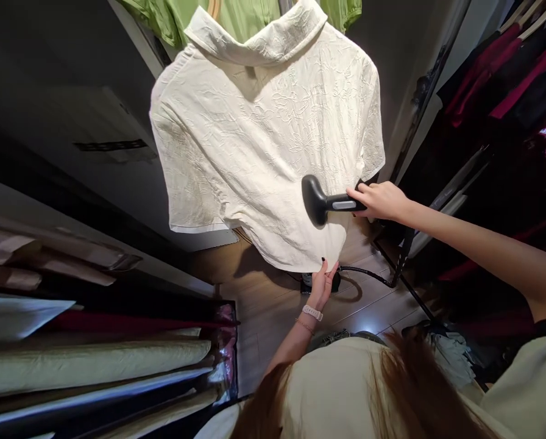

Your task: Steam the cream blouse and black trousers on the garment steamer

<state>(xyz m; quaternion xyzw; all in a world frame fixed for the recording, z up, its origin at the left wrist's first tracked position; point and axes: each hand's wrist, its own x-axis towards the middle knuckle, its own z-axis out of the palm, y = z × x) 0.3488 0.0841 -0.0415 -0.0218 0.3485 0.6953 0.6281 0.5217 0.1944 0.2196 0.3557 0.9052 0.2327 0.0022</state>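
A white short-sleeved shirt (264, 140) with a collar and raised floral stitching hangs in front of me, its back side facing me. My right hand (379, 200) is wrapped round the handle of a black garment steamer head (316, 201), which lies against the lower right part of the shirt. At the bottom hem, my left hand (322, 285) pinches the cloth between thumb and fingers and draws it down taut. A ribbed black hose (367, 272) curves below the shirt; its join to the steamer head is hidden.
Behind the shirt hangs a green garment (250, 18). Dark and magenta clothes (506, 79) hang along the right. Several folded or hanging cloths (94, 360) fill the lower left. Beneath lies a wooden floor (264, 317), with a dark steamer base (307, 283) partly hidden behind my left hand.
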